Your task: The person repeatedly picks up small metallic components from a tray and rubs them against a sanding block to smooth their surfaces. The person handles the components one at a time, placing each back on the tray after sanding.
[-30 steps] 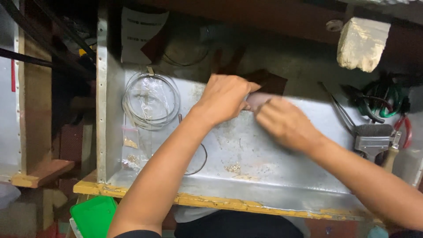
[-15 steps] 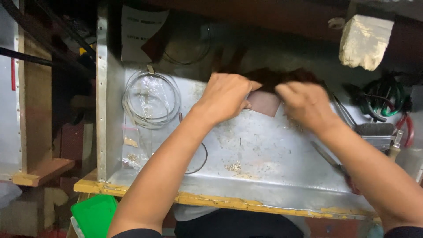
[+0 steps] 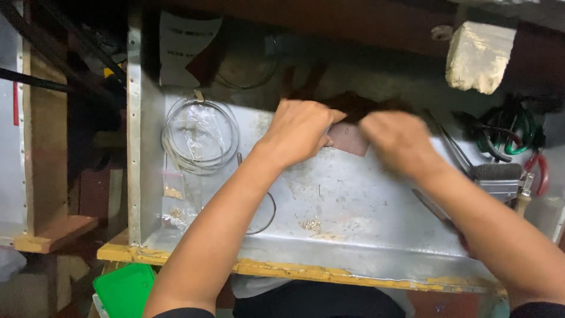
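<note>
Head view: two hands, left hand [image 3: 300,132] grip pinning one brown sheet [image 3: 348,139], right hand [image 3: 397,141] grip blurred.

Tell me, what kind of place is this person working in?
Probably a small craft or metalworking bench. The metal-lined tray carries coils of wire and scattered filings, with pliers and a brush at the right. The left hand holds down a brown sheet.

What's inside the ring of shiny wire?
Inside the wire coil lies a clear plastic bag on the metal tray. Whether the bag holds anything cannot be told.
</note>
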